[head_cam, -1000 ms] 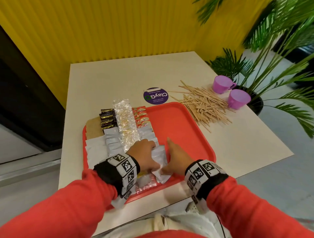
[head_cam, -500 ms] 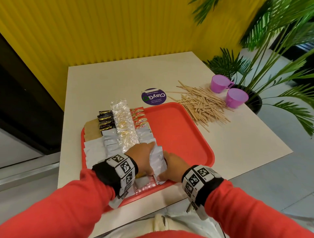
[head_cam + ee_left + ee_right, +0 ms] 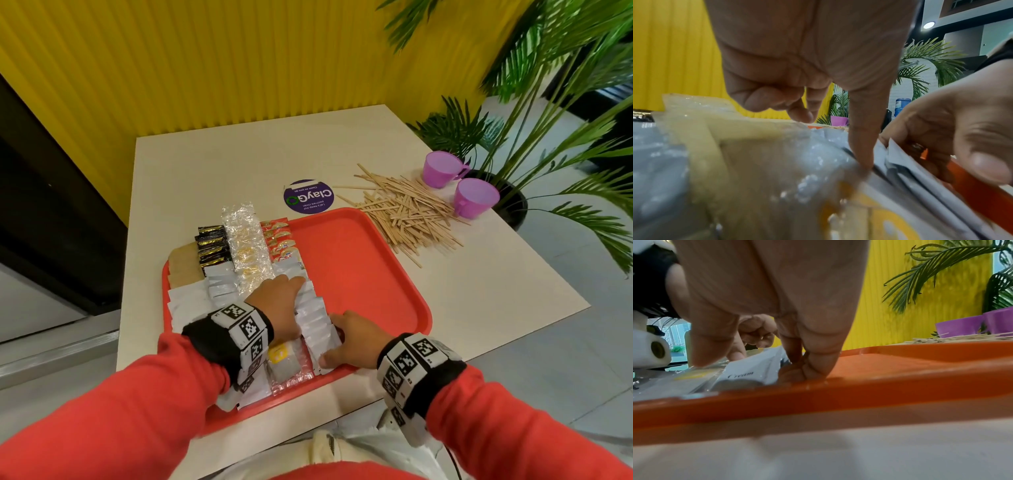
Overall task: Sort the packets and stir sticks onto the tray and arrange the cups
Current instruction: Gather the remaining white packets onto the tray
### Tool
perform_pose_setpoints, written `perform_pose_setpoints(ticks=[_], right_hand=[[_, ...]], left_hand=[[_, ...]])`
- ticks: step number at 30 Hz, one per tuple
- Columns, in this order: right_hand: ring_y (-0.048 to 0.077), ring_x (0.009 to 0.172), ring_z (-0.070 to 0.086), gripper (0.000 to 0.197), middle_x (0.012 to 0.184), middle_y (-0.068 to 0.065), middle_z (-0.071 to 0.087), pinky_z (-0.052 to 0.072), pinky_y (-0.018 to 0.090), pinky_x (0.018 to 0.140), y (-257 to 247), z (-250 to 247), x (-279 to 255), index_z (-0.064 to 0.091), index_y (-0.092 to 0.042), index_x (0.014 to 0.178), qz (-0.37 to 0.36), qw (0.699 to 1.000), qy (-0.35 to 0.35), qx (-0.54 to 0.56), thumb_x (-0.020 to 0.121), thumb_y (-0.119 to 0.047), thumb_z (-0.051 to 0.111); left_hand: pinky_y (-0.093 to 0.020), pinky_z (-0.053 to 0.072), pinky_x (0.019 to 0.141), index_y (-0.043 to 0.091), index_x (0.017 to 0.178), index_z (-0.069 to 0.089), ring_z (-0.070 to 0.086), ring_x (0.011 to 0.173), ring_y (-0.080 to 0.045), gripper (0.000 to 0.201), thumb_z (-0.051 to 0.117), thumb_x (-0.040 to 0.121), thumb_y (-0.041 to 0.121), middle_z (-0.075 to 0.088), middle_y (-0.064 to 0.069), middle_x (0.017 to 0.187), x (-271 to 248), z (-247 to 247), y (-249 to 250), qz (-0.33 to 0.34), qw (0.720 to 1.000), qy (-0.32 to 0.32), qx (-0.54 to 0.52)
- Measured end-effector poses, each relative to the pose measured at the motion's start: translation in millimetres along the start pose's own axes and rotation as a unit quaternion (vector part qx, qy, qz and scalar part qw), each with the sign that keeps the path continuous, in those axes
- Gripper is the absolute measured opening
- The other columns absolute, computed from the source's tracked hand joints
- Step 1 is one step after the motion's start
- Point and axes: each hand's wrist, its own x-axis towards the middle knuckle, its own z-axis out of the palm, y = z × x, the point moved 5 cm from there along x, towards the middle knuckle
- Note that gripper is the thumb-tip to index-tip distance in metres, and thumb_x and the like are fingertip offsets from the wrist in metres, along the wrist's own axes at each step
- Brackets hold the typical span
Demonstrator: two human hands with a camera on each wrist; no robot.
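The person wears long red sleeves (image 3: 113, 421), with a black wristband (image 3: 205, 342) on each wrist carrying white blocks (image 3: 245, 325) printed with black square-patterned markers.

The head view looks steeply down from the near edge of the bench (image 3: 212, 164) across the red tray (image 3: 359, 274), while both wrist views sit low and close at its near rim, sharing the white packets (image 3: 315, 322).

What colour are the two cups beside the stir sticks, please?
Purple; the cups show best in the head view.
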Motion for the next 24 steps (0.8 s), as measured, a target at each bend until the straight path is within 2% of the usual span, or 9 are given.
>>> perform_pose_setpoints(ticks=[2,4,5,7,10,14,17,20,24], right_hand=[[0.017,0.092,0.046,0.051,0.099,0.0,0.042,0.036,0.024,0.073,-0.2,-3.5,-0.5,0.052,-0.011,0.119,0.006,1.0,0.022,0.012,0.077,-0.033,0.071],[0.022,0.115,0.047,0.06,0.125,0.006,0.045,0.039,0.028,0.093,4.4,-6.1,1.1,0.043,-0.01,0.134,0.021,0.997,0.051,0.058,0.083,-0.033,0.064],[0.022,0.129,0.04,0.065,0.14,0.006,0.039,0.033,0.028,0.105,6.4,-6.7,1.0,0.033,-0.01,0.142,0.028,0.992,0.055,0.108,0.087,-0.032,0.06],[0.016,0.141,0.025,0.066,0.154,0.002,0.024,0.019,0.025,0.112,6.6,-7.7,-1.7,0.019,-0.012,0.148,0.028,0.965,0.052,0.254,0.093,-0.029,0.051],[0.012,0.142,0.021,0.061,0.154,-0.002,0.021,0.015,0.023,0.113,8.5,-1.5,-1.0,0.017,-0.012,0.149,0.037,0.908,0.031,0.416,0.096,-0.025,0.045],[0.012,0.14,0.027,0.062,0.153,-0.002,0.025,0.019,0.036,0.118,5.9,15.1,3.1,0.024,-0.015,0.147,0.039,0.872,0.008,0.489,0.093,-0.031,0.049],[0.008,0.131,0.034,0.044,0.14,-0.006,0.04,0.026,0.029,0.113,2.8,12.7,-1.4,0.03,-0.014,0.141,0.047,0.863,0.009,0.503,0.098,-0.017,0.038],[0.011,0.134,0.032,0.051,0.143,-0.008,0.037,0.026,0.027,0.112,4.4,11.2,-3.4,0.021,-0.009,0.146,0.045,0.855,0.005,0.516,0.099,-0.018,0.036],[0.01,0.142,0.02,0.074,0.156,-0.004,0.019,0.014,0.037,0.12,5.4,17.3,1.7,0.018,-0.016,0.149,0.018,0.868,-0.003,0.497,0.089,-0.046,0.05]], left_hand=[[-0.034,0.044,0.098,0.023,0.143,0.029,0.047,0.121,-0.025,0.081,0.07,0.073,0.023,0.047,-0.005,0.129,-0.9,-3.4,-0.6,0.001,1.0,0.013,-0.021],[-0.032,0.044,0.093,0.022,0.137,0.038,0.052,0.115,-0.024,0.064,0.065,0.078,0.016,0.051,-0.004,0.125,-2.7,-9.4,-2.5,-0.005,0.997,0.034,-0.062],[-0.031,0.045,0.086,0.022,0.127,0.045,0.055,0.107,-0.023,0.05,0.06,0.081,0.01,0.055,-0.004,0.116,-4.2,-11.9,-3.7,-0.013,0.995,0.041,-0.089],[-0.029,0.044,0.072,0.021,0.099,0.051,0.058,0.089,-0.024,0.026,0.05,0.082,0.001,0.059,-0.005,0.096,-6.3,-10.5,-8.0,-0.037,0.989,0.039,-0.139],[-0.032,0.049,0.069,0.021,0.082,0.05,0.06,0.081,-0.03,0.026,0.047,0.078,-0.005,0.063,-0.015,0.095,-5.0,3.6,-13.3,-0.088,0.963,-0.01,-0.254],[-0.043,0.056,0.08,0.018,0.099,0.05,0.068,0.087,-0.033,0.034,0.053,0.078,-0.009,0.066,-0.017,0.099,-1.8,11.8,-4.8,-0.107,0.941,-0.044,-0.317],[-0.038,0.056,0.076,0.018,0.097,0.051,0.068,0.078,-0.028,0.029,0.052,0.08,-0.005,0.063,-0.009,0.086,-0.3,8.9,-6.3,-0.109,0.941,-0.015,-0.318],[-0.032,0.052,0.067,0.019,0.085,0.053,0.066,0.08,-0.028,0.021,0.051,0.077,-0.001,0.058,-0.005,0.082,-2.8,1.8,-13.7,-0.101,0.955,0.009,-0.277],[-0.023,0.041,0.057,0.022,0.071,0.051,0.051,0.071,-0.013,0.023,0.057,0.068,0.0,0.053,0.005,0.077,-9.6,1.0,-20.2,-0.077,0.984,-0.003,-0.159]])
